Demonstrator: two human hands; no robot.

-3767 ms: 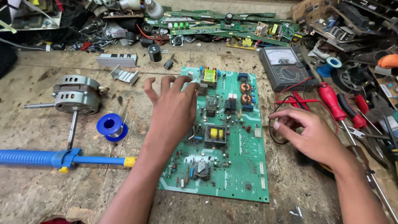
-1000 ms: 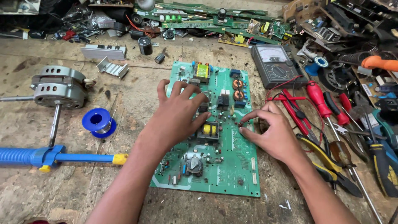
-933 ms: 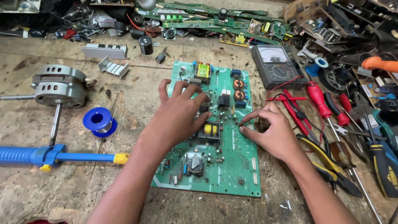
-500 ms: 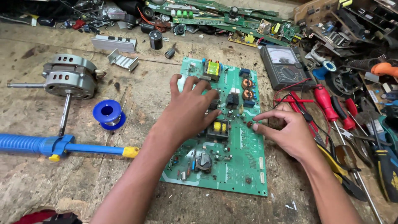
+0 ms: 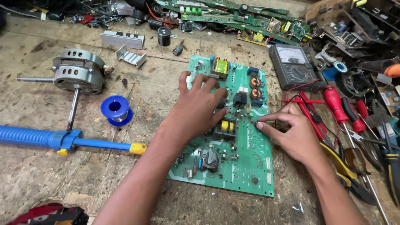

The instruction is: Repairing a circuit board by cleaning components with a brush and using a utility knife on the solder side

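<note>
In the middle of the worn bench lies a green circuit board, its long side running near to far. The left hand rests flat on the board's far half, fingers spread and reaching toward a yellow-topped part near the far edge. Another yellow-wound part sits just right of that hand's thumb side. The right hand lies at the board's right edge, its thumb and forefinger drawn together at a spot on the board; whether anything is held between them cannot be told. Two copper coils stand on the board just beyond the right hand.

Right of the board, near the right hand, lie red probes, a red-handled screwdriver and pliers with yellow grips. A grey meter sits at far right, just beyond the probes.

Left of the board, well apart from it, a blue spool lies on the bench, with a grey motor farther left, its shaft pointing near. A blue pump with a yellow tip stretches across the near left. Along the far edge lie two finned heat sinks, a black capacitor and long green boards among loose scrap.
</note>
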